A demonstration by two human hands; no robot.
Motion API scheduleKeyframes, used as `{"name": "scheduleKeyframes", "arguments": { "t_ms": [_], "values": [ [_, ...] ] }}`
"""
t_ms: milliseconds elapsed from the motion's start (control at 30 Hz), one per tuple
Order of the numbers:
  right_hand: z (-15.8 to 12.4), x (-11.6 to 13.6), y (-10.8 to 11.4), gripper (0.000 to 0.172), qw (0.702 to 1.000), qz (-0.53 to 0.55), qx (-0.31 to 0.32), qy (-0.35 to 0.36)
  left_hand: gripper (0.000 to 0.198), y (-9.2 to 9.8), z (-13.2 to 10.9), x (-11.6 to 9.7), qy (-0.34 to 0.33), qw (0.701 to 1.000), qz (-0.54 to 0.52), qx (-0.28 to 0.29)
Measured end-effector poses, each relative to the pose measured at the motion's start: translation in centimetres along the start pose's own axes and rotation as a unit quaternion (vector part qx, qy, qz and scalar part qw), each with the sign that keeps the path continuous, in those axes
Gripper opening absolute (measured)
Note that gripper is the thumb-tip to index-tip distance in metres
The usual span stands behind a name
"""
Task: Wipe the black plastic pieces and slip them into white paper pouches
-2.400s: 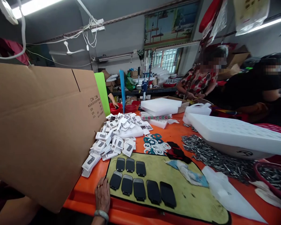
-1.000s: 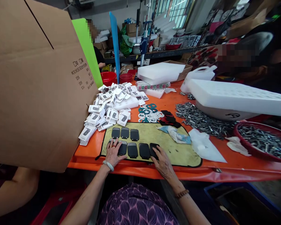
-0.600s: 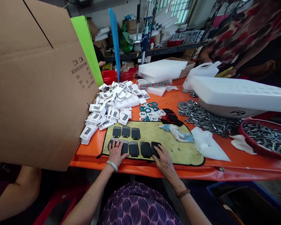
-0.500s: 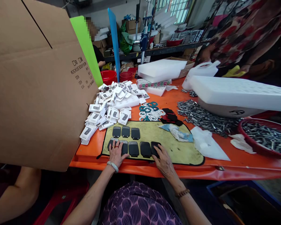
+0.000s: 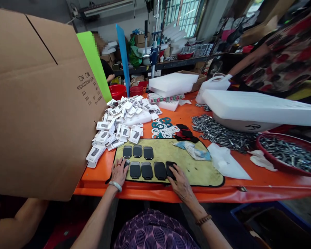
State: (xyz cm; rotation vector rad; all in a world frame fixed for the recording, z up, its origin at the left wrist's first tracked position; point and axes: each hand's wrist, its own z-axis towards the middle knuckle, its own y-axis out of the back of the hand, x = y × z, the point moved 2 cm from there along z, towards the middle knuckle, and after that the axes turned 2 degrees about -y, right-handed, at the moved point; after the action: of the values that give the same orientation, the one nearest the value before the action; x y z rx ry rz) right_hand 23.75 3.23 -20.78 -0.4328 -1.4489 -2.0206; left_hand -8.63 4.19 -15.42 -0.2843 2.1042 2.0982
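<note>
Flat black rounded-square pads (image 5: 146, 170), several with a greyer band at the top and a small tab below, lie in two rows on a yellow-green cloth (image 5: 168, 152). My left hand (image 5: 119, 172) rests at the left end of the nearer row, its fingers stretched over the endmost pad (image 5: 126, 163) and partly hiding it. At the other end, my right hand (image 5: 181, 184) lies with spread fingers on the rightmost pad (image 5: 171, 170). Three pads (image 5: 137, 151) form the farther row, which neither hand touches.
White printed packets (image 5: 124, 114) are heaped behind the cloth, beside a tall cardboard box (image 5: 41, 114). Teal and white rings (image 5: 163, 128), a crumpled blue-white glove (image 5: 194, 150) and loose metal parts (image 5: 220, 133) lie farther right, near a red basket (image 5: 261, 148). A co-worker's arm (image 5: 251, 60) reaches a white jug (image 5: 212, 86).
My left hand has shifted left, uncovering the second pad of the near row. My right hand stays on the end pad. The co-worker's hand now meets the white jug.
</note>
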Motion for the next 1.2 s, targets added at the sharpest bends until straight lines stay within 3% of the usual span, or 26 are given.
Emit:
{"name": "scheduleKeyframes", "arguments": {
  "t_ms": [133,333,667,767,967,1067,1200],
  "values": [
    [0.0,0.3,0.1,0.041,1.000,0.000,0.002,-0.011,0.043,-1.2,-0.3,0.6,-0.026,0.999,0.013,-0.043],
    [0.0,0.8,0.5,0.042,1.000,0.003,0.009,-0.023,0.044,-2.7,-1.3,-0.2,-0.002,0.990,0.034,-0.138],
    [0.3,0.9,1.2,0.040,0.998,0.050,-0.024,-0.030,0.044,-2.9,-1.3,-0.2,-0.011,0.983,0.052,-0.178],
    [1.7,-0.9,3.6,0.030,0.993,0.038,-0.089,-0.063,0.043,-2.9,-1.2,-0.1,-0.015,0.982,0.042,-0.181],
    [4.6,-7.3,12.0,0.034,0.950,-0.102,-0.225,-0.190,0.046,-2.6,-1.2,-0.1,-0.011,0.986,0.045,-0.157],
    [5.3,-10.1,14.6,0.035,0.915,-0.242,-0.224,-0.232,0.045,-2.5,-1.2,-0.2,-0.008,0.987,0.040,-0.153],
    [5.6,-12.5,15.0,0.034,0.898,-0.348,-0.152,-0.221,0.045,-2.5,-1.2,-0.2,-0.002,0.988,0.036,-0.148]
  ]
}}
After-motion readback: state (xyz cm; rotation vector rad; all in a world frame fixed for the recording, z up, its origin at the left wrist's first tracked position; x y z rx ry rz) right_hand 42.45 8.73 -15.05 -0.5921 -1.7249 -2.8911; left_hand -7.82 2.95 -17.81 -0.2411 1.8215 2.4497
